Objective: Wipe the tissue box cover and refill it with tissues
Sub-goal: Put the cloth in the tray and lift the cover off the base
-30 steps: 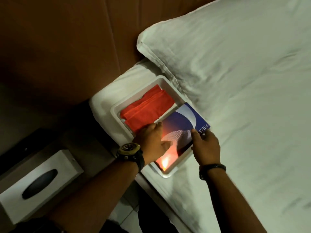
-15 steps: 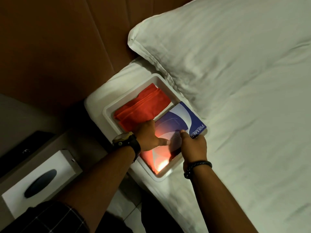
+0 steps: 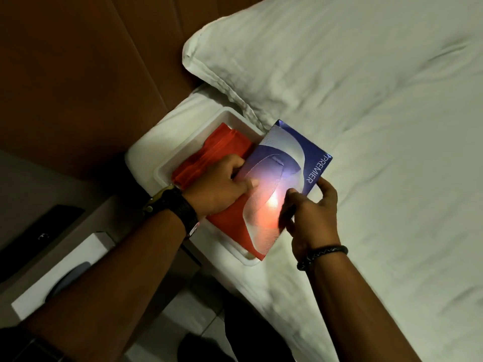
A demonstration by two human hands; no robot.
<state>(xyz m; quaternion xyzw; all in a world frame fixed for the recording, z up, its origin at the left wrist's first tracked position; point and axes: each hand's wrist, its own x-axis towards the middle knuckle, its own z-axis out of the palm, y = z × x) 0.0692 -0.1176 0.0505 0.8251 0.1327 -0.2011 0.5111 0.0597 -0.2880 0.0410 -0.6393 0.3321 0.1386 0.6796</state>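
A blue tissue pack marked PREMIER is tilted up out of a white tray on the bed corner. My left hand grips the pack's left edge, thumb on its face. My right hand holds its lower right edge. A red-orange cloth lies folded in the tray, partly under the pack and my left hand. The white tissue box cover, with a dark oval slot, stands on the bedside table at lower left, partly hidden by my left forearm.
A white pillow lies just beyond the tray on the white bed sheet. A brown headboard fills the upper left. A dark flat device rests on the bedside table. Tiled floor shows below.
The tissue pack lay flat in the tray before; both hands have lifted and tilted it up, uncovering more red cloth beneath. The view has shifted closer.
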